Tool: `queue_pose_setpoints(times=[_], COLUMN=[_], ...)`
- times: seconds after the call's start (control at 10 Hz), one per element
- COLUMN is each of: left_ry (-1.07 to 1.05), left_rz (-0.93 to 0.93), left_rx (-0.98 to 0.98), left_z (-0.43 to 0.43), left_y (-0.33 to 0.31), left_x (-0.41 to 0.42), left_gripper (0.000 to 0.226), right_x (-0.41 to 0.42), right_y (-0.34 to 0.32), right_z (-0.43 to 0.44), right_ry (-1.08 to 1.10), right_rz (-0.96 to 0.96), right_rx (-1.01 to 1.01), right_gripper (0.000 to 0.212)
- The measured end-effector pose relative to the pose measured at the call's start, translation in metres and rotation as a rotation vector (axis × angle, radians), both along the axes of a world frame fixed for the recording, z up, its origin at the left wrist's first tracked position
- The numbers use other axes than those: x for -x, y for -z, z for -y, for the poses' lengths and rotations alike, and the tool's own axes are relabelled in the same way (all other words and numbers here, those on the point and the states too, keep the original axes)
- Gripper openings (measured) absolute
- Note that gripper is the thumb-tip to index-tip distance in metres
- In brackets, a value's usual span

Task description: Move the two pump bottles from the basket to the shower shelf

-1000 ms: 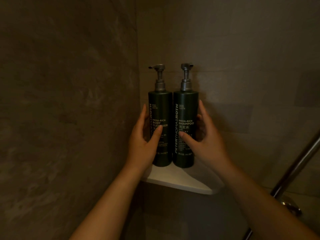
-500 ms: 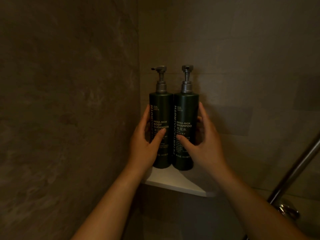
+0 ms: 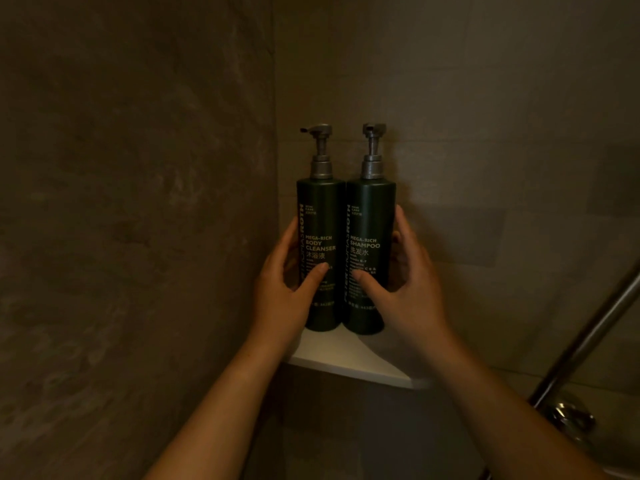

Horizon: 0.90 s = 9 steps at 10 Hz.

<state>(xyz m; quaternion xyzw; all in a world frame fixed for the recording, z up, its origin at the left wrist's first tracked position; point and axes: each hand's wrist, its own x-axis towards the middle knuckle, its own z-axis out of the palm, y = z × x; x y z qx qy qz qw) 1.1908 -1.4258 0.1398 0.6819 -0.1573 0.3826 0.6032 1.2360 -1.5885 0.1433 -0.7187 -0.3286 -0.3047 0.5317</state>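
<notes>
Both pump bottles stand upright on the white corner shower shelf (image 3: pixel 363 362), pushed toward its back corner where the two walls meet and touching each other along their sides. The body cleanser bottle (image 3: pixel 320 220) is on the left, its pump spout pointing left toward the wall; the shampoo bottle (image 3: pixel 370 216) is on the right. The left hand (image 3: pixel 284 289) wraps the cleanser from its outer side, thumb across the label and fingers (image 3: pixel 289 237) curled behind; the right hand (image 3: pixel 408 289) mirrors it on the shampoo, thumb on the front and fingers (image 3: pixel 401 223) around the far side. Each hand looks closed on its bottle, though how firmly it grips cannot be told. The task appears all but done, with only the letting go left. The risks lie in that release: the bottles are tall and narrow, so a thumb dragging across a label as the hands draw back could tip one forward over the shelf's curved front edge. The shelf is small and the bases sit close to that edge, leaving little margin. A wet shelf surface, which cannot be judged here, would make sliding likelier. The metal rail (image 3: pixel 588 341) at the right stands clear of the bottles.
</notes>
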Motion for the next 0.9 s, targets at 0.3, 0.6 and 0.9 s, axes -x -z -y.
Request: queue_pose_setpoints(times=[0.3, 0.6, 0.9], left_ry=[0.012, 0.025, -0.072], left_rz=[-0.020, -0.057, -0.095], left_rx=[0.031, 0.025, -0.015], left_z=[0.001, -0.004, -0.004], left_y=[-0.002, -0.004, -0.004], left_x=[-0.005, -0.007, 0.003], left_gripper=[0.066, 0.065, 0.063], right_x=[0.000, 0.002, 0.010], right_y=[0.000, -0.002, -0.005], right_z=[-0.001, -0.002, 0.001], right_ry=[0.011, 0.029, 0.034], right_rz=[0.001, -0.046, -0.069], right_rx=[-0.006, -0.011, -0.020], right_gripper=[0.095, 0.097, 0.093])
